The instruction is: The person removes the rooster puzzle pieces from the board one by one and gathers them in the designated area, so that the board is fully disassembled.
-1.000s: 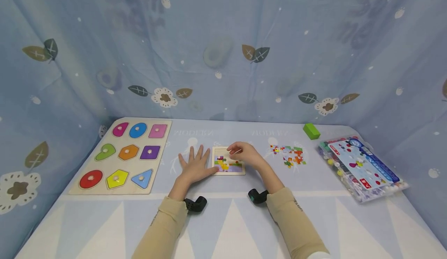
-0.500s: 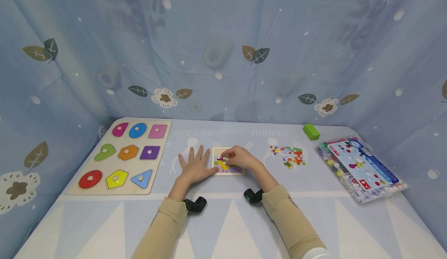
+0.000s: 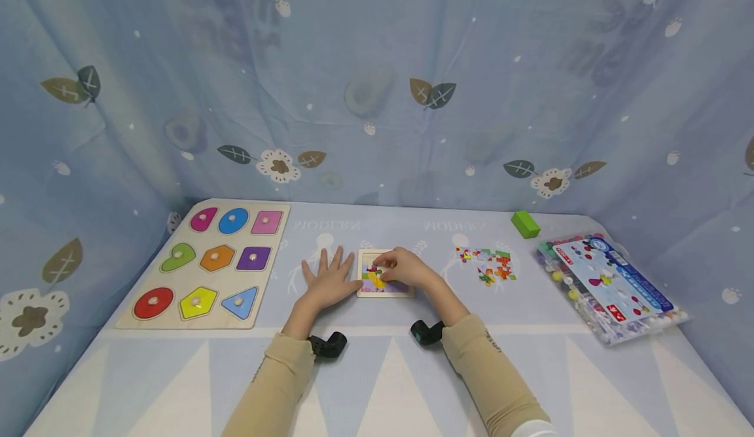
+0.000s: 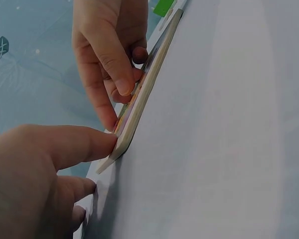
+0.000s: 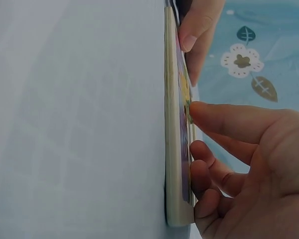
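Head view showed your beige sleeves (image 3: 268, 388) nearest and, past them, both hands at a small framed puzzle (image 3: 385, 296), which lay on the cloth-covered table (image 3: 389, 391) before you. Your left hand (image 3: 328, 286) was spread on the cloth, its thumb at the puzzle's left rim. Your right hand (image 3: 409, 268) was bent over the picture from the other side; whether it pinched a piece could not be told.

By its look, the puzzle was judged light, stiff and smooth, hence apt to slide under a sideways push; the rim was the sound place for you to steady it. Any single piece appeared thin and rigid, best taken by its edges between thumb and forefinger.

Left wrist view gave you the rim's thickness and your thumb tip against it, neither plain from above. Right wrist view disclosed the palm side of your right hand, fingers bent at the picture, which stood nearly edge-on. Head view alone recorded the bead box (image 3: 612, 286) at your far right, the shape board (image 3: 230, 279) at your left and the loose pieces (image 3: 503, 271) between puzzle and box. Farther off sat the green block (image 3: 525, 224); behind everything hung the patterned curtain (image 3: 377, 51).
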Available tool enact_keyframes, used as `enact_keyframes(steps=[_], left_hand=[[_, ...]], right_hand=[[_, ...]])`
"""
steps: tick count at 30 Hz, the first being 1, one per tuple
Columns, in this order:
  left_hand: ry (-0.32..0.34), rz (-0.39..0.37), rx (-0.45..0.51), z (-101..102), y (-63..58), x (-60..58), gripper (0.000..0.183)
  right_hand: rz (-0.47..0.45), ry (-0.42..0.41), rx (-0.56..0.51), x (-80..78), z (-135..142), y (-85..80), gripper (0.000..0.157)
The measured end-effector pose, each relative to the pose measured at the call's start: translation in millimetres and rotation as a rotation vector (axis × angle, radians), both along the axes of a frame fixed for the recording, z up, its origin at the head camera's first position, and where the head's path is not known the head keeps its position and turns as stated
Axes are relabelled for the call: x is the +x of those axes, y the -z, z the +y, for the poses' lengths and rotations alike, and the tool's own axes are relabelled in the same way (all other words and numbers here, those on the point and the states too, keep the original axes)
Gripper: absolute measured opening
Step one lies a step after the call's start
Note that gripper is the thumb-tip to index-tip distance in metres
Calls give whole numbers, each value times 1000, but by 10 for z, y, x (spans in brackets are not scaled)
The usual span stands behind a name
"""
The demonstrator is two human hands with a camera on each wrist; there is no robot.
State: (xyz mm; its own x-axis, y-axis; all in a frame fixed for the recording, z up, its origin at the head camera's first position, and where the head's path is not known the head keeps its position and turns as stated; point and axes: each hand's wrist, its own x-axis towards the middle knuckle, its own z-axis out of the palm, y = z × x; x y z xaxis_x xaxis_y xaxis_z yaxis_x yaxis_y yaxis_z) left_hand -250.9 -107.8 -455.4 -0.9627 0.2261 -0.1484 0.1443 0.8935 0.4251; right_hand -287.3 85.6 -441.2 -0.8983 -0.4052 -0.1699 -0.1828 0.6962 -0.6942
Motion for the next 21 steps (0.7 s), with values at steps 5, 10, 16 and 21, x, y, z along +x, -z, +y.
enact_keyframes(steps=[5, 10, 16, 21], left_hand=[[-5, -5, 1, 4, -13, 0, 73], [-9, -13, 4, 6, -25, 7, 73], [-8, -15, 14, 9, -29, 10, 73], [-11, -18, 17, 10, -28, 10, 74]], right_hand=[[6, 3, -49, -4, 5, 11, 22], [-38, 30, -147, 13, -2, 8, 14], [-34, 38, -226, 26, -4, 8, 9], [-21, 57, -241, 22, 7, 18, 8]])
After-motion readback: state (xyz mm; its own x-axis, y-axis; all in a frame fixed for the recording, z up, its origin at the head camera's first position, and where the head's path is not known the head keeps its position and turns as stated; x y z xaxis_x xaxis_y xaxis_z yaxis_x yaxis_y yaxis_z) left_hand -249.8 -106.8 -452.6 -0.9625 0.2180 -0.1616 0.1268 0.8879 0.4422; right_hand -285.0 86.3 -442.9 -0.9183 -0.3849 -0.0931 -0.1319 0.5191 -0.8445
